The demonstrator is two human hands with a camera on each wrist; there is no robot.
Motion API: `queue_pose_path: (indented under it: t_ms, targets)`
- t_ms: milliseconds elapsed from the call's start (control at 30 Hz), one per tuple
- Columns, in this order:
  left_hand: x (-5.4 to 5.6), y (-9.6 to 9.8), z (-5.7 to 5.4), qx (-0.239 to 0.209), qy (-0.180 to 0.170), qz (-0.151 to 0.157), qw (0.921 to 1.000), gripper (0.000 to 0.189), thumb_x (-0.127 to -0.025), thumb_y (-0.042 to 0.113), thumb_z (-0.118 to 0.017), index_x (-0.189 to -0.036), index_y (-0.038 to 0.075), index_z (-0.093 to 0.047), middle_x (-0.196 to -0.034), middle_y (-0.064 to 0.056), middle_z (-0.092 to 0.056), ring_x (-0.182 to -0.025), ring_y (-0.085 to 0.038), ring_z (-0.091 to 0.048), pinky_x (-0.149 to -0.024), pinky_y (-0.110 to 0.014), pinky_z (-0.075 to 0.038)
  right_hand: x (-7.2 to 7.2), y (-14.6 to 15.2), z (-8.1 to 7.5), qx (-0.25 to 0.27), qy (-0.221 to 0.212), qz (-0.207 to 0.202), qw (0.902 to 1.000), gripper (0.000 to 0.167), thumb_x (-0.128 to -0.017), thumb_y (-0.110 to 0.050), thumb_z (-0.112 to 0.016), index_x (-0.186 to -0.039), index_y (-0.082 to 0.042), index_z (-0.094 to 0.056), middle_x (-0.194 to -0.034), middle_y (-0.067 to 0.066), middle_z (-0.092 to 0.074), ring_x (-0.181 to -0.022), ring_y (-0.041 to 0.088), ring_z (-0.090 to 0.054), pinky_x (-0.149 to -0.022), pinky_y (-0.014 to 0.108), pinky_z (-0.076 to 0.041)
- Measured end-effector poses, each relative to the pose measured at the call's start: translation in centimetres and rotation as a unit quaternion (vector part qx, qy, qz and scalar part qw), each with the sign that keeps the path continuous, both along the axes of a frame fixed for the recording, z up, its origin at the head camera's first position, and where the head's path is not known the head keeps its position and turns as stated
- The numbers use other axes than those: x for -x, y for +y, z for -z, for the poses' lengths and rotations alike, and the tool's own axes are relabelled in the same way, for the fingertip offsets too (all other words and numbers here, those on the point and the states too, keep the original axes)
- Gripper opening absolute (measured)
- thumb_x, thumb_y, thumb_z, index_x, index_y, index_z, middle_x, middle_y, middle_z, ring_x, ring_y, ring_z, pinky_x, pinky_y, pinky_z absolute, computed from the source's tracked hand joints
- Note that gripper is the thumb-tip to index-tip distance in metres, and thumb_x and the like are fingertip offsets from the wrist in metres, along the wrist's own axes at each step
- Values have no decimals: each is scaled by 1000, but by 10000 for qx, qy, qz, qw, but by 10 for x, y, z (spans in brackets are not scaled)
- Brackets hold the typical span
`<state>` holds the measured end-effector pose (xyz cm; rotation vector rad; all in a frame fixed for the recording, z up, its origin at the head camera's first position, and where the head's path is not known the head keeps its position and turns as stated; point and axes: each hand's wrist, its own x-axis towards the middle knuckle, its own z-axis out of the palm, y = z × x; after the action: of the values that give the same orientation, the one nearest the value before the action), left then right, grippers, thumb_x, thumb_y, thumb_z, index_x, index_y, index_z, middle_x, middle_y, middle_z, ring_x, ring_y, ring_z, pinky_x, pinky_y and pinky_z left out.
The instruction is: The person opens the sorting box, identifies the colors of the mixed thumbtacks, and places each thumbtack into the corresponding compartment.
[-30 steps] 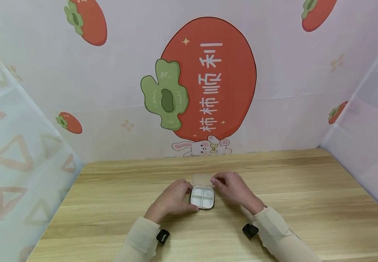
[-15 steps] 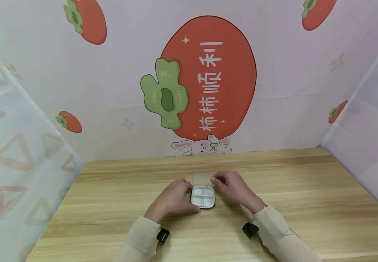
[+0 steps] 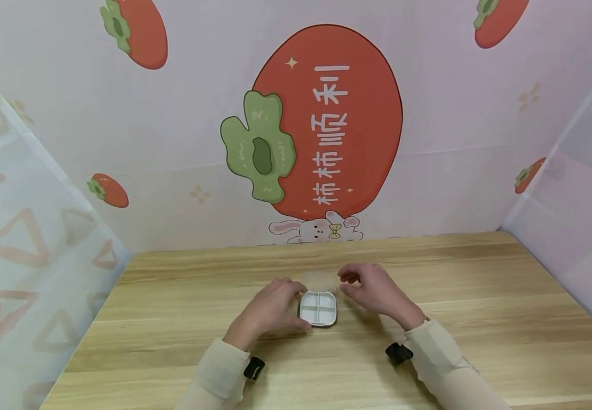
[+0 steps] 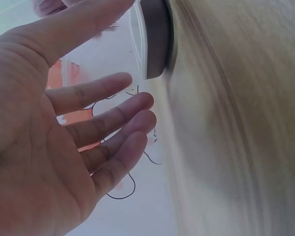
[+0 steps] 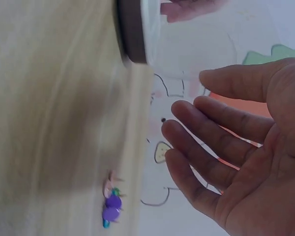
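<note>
A small pill box (image 3: 318, 309) with four... several white compartments and a dark underside lies on the table, its translucent lid (image 3: 320, 281) laid back toward the wall. Beside its left side is my left hand (image 3: 270, 310), thumb near the front edge and index finger near the back corner. The left wrist view shows those fingers extended, with the dark side of the box (image 4: 156, 39) between thumb and index finger. My right hand (image 3: 378, 290) hovers right of the box and lid, holding nothing, fingers loosely bent and spread in the right wrist view.
Several small pushpins (image 5: 112, 202), purple, green, blue and pinkish, lie on the wooden table (image 3: 198, 307) in the right wrist view; the head view does not show them. A printed cloth wall (image 3: 429, 188) rises behind the table, with cloth sides left and right.
My right hand has let go of the lid's right edge and moved slightly right, its fingers opening. The lid stays laid back; my left hand has hardly moved.
</note>
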<state>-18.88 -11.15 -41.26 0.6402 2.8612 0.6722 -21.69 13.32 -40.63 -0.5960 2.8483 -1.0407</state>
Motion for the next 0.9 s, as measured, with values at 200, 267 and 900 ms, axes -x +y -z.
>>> queue_pose_path:
  t_ms: [200, 267, 900]
  targets:
    - [0, 1, 3, -60, -101, 100, 9999, 70, -72, 38, -93, -129, 8, -66, -120, -4, -66, -106, -20, -56, -98, -42, -48, 4, 15, -3, -149, 87, 56, 9998, 22, -92, -9, -73, -113, -1, -73, -103, 5, -71, -95, 21, -66, -85, 43, -55]
    - [-1, 1, 4, -52, -103, 120, 9999, 70, -73, 38, -93, -130, 7, -66, -121, -4, -66, -107, -20, -56, -100, -43, -47, 6, 20, -3, -183, 119, 55, 9997, 21, -92, -9, -73, -111, 0, -73, -101, 5, -71, -94, 21, -66, -84, 43, -55]
    - [-1, 3, 6, 24, -21, 125, 9999, 65, -79, 35, -88, -131, 4, -65, -122, -5, -65, -112, -22, -57, -109, -45, -41, 12, 37, -6, -742, 62, 243, 9969, 16, -88, -8, -76, -101, -1, -75, -86, 1, -68, -78, 15, -62, -71, 36, -54]
